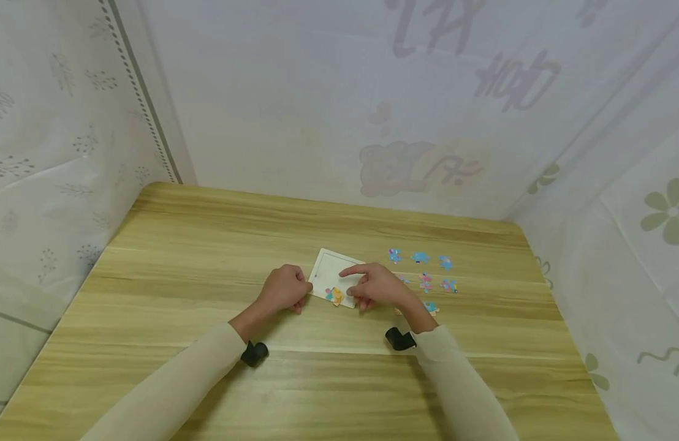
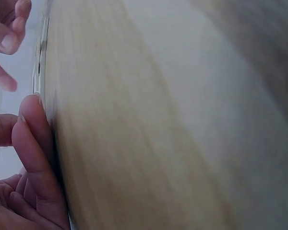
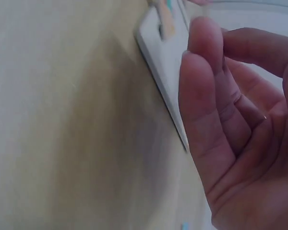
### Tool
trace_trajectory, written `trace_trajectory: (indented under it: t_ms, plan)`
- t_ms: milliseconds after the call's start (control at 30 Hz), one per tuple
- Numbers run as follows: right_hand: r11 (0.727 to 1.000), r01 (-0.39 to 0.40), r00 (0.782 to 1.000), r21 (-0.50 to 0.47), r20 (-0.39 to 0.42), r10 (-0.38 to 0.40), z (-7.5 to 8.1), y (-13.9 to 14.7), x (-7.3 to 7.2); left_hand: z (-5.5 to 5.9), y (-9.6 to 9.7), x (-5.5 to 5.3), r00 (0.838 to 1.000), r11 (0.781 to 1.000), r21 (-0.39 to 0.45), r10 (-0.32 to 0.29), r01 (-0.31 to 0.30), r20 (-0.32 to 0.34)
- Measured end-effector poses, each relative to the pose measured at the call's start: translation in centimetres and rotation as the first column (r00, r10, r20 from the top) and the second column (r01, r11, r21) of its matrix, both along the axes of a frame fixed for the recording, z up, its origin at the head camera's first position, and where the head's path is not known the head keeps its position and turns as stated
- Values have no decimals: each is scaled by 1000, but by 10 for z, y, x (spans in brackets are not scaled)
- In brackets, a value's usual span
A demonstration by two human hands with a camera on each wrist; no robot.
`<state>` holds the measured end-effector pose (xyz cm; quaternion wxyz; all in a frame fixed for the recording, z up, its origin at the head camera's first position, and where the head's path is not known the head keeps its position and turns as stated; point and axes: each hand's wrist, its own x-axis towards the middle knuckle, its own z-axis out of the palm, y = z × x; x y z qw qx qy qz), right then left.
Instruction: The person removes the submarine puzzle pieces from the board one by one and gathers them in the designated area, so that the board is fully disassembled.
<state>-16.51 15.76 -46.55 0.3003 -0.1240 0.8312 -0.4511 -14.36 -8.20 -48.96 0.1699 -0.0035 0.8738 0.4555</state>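
A white puzzle board [image 1: 327,268] with a thin inner outline lies on the table, slightly turned. Near its front edge sit joined-looking jigsaw pieces [image 1: 336,296] in orange, pink and teal. My left hand [image 1: 285,289] has its fingers curled and pinches the board's left edge; the left wrist view shows its fingertips [image 2: 34,108] right at that edge. Over the board's right side hovers my right hand [image 1: 379,285], index finger reaching leftward above the white surface and the others loosely bent. Between its fingers nothing shows in the right wrist view.
Right of the board, loose jigsaw pieces [image 1: 424,282] in blue and pink lie in rough rows, some partly hidden by the right hand and forearm. The wooden table [image 1: 207,245] meets patterned cloth [image 1: 295,122] behind and at both sides. Each wrist carries a black camera [image 1: 399,339].
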Motion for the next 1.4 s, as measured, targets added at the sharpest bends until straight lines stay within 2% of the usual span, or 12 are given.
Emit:
trace_trajectory:
  t_ms: [167,333,767,967,1167,1400]
  plan:
    - [998,-61,998,18,-9,61,-11,-12,5,-1,0,0,1000,1000,-2,11,-11,0]
    - [996,-77,997,51,-25,78,-18,-19,9,-2,0,-1,1000,1000,-6,5,-5,5]
    - [991,-72,995,113,-58,79,-17,-25,12,-2,1,-1,1000,1000,-11,8,-8,7]
    - [996,-78,996,51,-39,80,-16,-23,8,-1,1,-1,1000,1000,-7,7,-7,3]
    - [998,-25,999,-62,22,27,-6,4,0,-1,1,-1,1000,1000,-1,9,-9,-1]
    - [998,28,999,-63,23,-26,11,74,-2,-3,1,-1,1000,1000,-3,18,-18,15]
